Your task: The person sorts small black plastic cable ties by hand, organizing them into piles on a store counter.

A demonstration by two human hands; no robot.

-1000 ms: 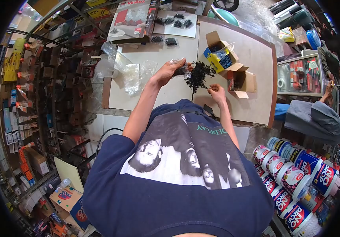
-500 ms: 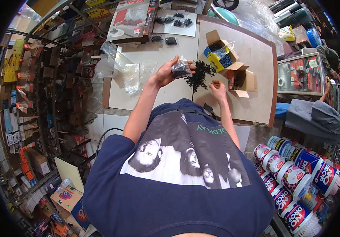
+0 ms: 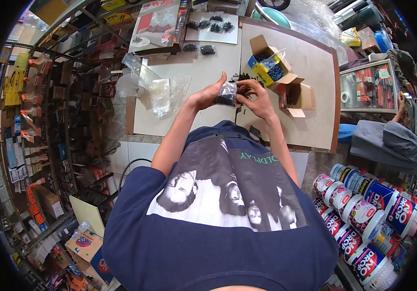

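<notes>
My left hand (image 3: 207, 97) is closed round a small clear plastic bag (image 3: 227, 93) with black screws in its lower part; the thumb points up. At the bag's right edge, my right hand (image 3: 258, 102) has its fingers curled and pinching the plastic. Just behind both hands lies a loose pile of black screws (image 3: 241, 77), now partly hidden by the fingers. To the right of the pile stands an open yellow and blue box (image 3: 265, 72) with dark screws and a plastic bag inside. Next to it an open cardboard box (image 3: 299, 99) lies with its flaps out.
Flat clear plastic bags (image 3: 162, 96) lie on the left of the table (image 3: 315, 63). Several filled bags (image 3: 215, 25) rest on a white board at the back, beside a large Vinilex box (image 3: 157, 26). Paint tubs (image 3: 358, 218) are stacked at the right, near another person's arm (image 3: 401, 109).
My right hand has moved up and left from the table to the bag and now grips its edge. The left hand has shifted slightly and turned the bag.
</notes>
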